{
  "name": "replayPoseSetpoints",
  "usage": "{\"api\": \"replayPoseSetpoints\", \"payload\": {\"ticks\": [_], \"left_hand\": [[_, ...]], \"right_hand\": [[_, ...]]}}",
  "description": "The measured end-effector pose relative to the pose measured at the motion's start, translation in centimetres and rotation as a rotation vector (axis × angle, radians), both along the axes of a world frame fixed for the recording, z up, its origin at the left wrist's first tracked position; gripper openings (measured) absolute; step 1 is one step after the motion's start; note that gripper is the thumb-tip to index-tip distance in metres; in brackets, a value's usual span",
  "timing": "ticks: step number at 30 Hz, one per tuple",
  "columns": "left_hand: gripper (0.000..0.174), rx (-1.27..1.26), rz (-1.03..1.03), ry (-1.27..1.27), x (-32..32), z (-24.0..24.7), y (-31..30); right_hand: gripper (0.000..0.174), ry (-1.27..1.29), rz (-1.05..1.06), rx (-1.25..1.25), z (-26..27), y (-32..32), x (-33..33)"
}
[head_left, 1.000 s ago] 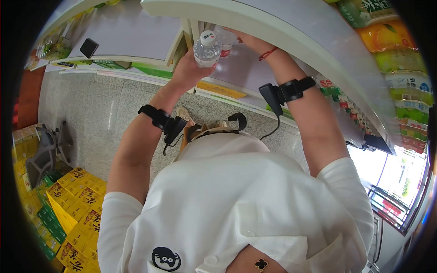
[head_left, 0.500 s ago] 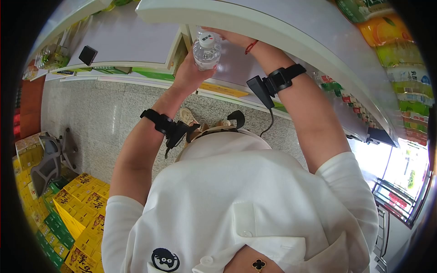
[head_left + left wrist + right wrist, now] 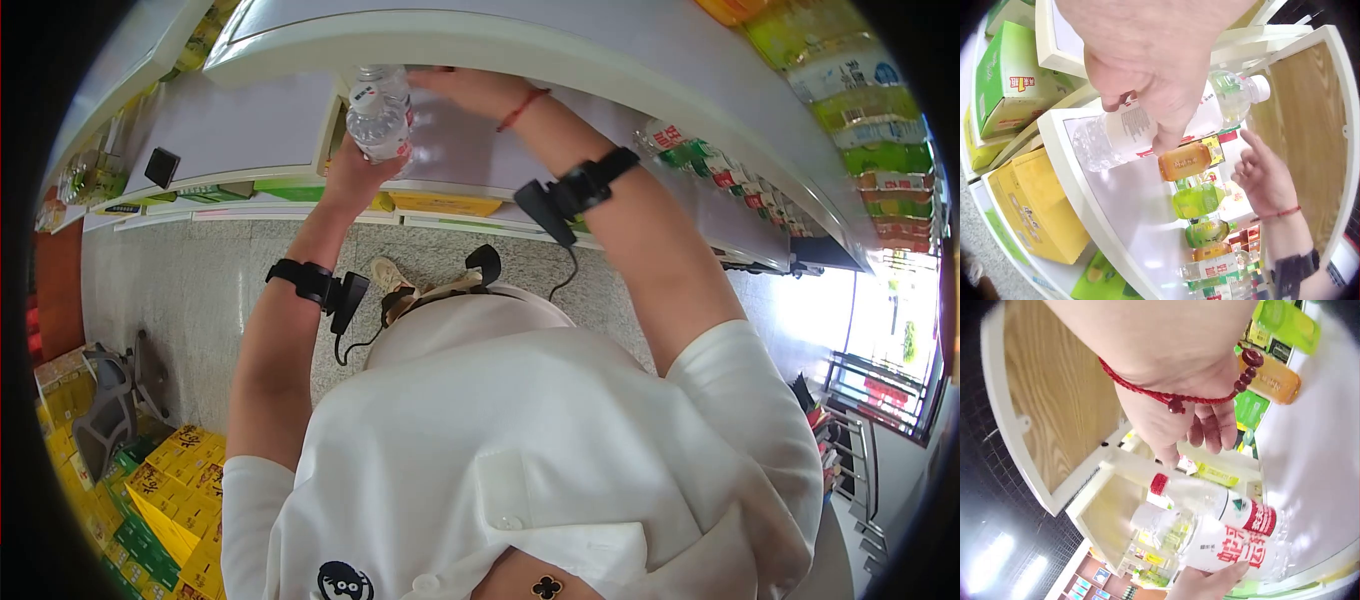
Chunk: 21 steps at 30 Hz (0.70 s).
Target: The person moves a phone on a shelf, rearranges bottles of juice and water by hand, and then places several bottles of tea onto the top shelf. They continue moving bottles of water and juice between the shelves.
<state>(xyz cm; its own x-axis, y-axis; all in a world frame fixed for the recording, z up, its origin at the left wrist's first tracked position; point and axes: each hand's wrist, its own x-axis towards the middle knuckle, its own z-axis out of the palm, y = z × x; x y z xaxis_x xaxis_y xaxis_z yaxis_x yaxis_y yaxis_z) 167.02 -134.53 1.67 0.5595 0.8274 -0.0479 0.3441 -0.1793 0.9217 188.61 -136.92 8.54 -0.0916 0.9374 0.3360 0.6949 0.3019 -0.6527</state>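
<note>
My left hand point(image 3: 352, 178) point(image 3: 1154, 62) grips a clear bottle point(image 3: 378, 132) point(image 3: 1230, 103) with a white cap and red-and-white label, fingers round its label. Close beside it on the shelf stands another clear bottle point(image 3: 1199, 494) with a red cap and red label. In the head view this second bottle point(image 3: 396, 84) shows partly behind the first. My right hand point(image 3: 470, 92) point(image 3: 1175, 415) hangs by the bottle tops, holding nothing. Its fingers are loosely bent, the index finger straighter in the left wrist view.
The white shelf point(image 3: 470, 145) has a raised front edge, and another shelf board point(image 3: 450, 35) overhangs it. Bottled drinks point(image 3: 1197, 201) stand in a row along it. A dark phone-like object point(image 3: 162, 167) lies at left. Yellow cartons point(image 3: 175, 480) are stacked on the floor.
The second bottle has come from the right to stand close beside the held one. My right hand moved left with it and is now off it. The head view has shifted to the right.
</note>
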Motion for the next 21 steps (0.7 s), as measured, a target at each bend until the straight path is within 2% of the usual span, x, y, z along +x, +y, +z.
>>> {"api": "replayPoseSetpoints", "payload": {"ticks": [2,4,5,6,7,9,12,16,21], "left_hand": [[0.061,0.009,-0.011,-0.007,-0.1,-1.2,0.6],[0.062,0.024,0.002,-0.017,0.1,-1.1,0.5],[0.062,0.036,0.017,-0.022,0.1,-1.0,0.4],[0.062,0.039,0.018,-0.026,0.1,-1.1,0.4],[0.063,0.025,0.027,-0.026,0.1,-1.3,0.4],[0.063,0.012,0.036,-0.026,0.0,-1.3,0.5],[0.063,0.012,0.007,0.005,0.0,-0.9,0.4],[0.063,0.006,0.050,0.022,0.1,-0.1,0.0],[0.064,0.019,0.053,0.019,0.0,0.0,-0.2]], "right_hand": [[0.027,-0.007,-0.130,0.068,0.4,-3.5,2.6],[0.024,-0.584,-0.297,0.422,-2.7,-5.3,9.3],[0.018,-0.734,-0.410,0.363,-2.0,-7.6,12.1],[0.016,-0.883,-0.503,0.437,-0.9,-10.0,14.5],[0.016,-1.233,-0.594,0.517,-1.3,-12.0,17.6],[0.019,-1.031,-0.817,0.151,-0.9,-15.7,22.4],[0.027,-0.976,-0.870,0.070,0.5,-18.5,25.8],[0.035,-0.990,-0.876,0.143,-1.5,-18.5,29.3],[0.036,-0.873,-0.857,-0.062,-1.9,-18.1,30.0]]}}
